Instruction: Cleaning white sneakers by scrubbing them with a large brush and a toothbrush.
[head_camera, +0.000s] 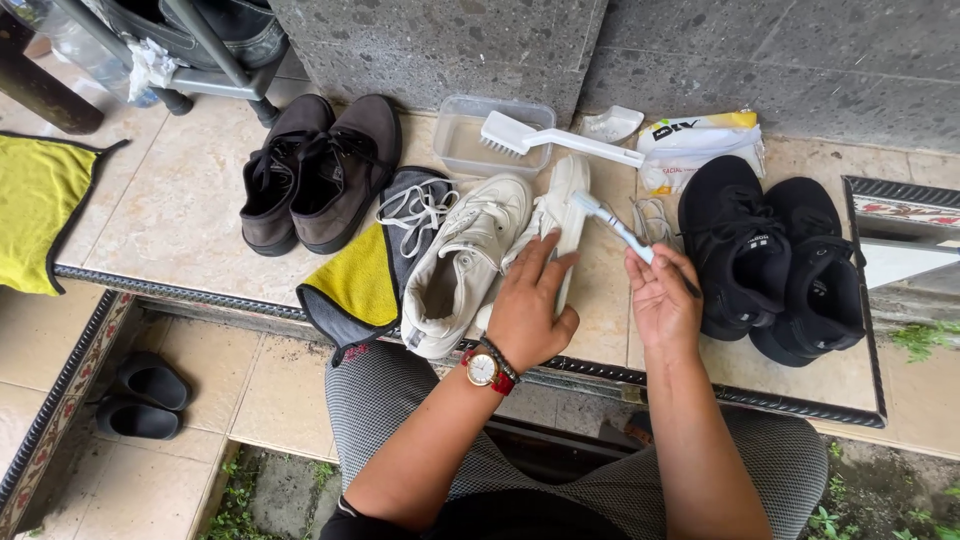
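Note:
My left hand (530, 305) grips a white sneaker (562, 205) turned on its side, sole edge facing right. A red watch and a bead bracelet sit on that wrist. In my right hand (663, 300) is a toothbrush (612, 226) with a white and blue handle, its head touching the sneaker's sole edge. The second white sneaker (462, 260) stands upright just left, laces loose, partly on a yellow and grey cloth (365, 280).
A brown pair of shoes (315, 170) sits at the left, a black pair (775, 255) at the right. Behind are a clear tub (462, 140) with a white scrub brush (550, 138) and a wipes packet (700, 140). Another yellow cloth (35, 210) and black slippers (145, 395) lie far left.

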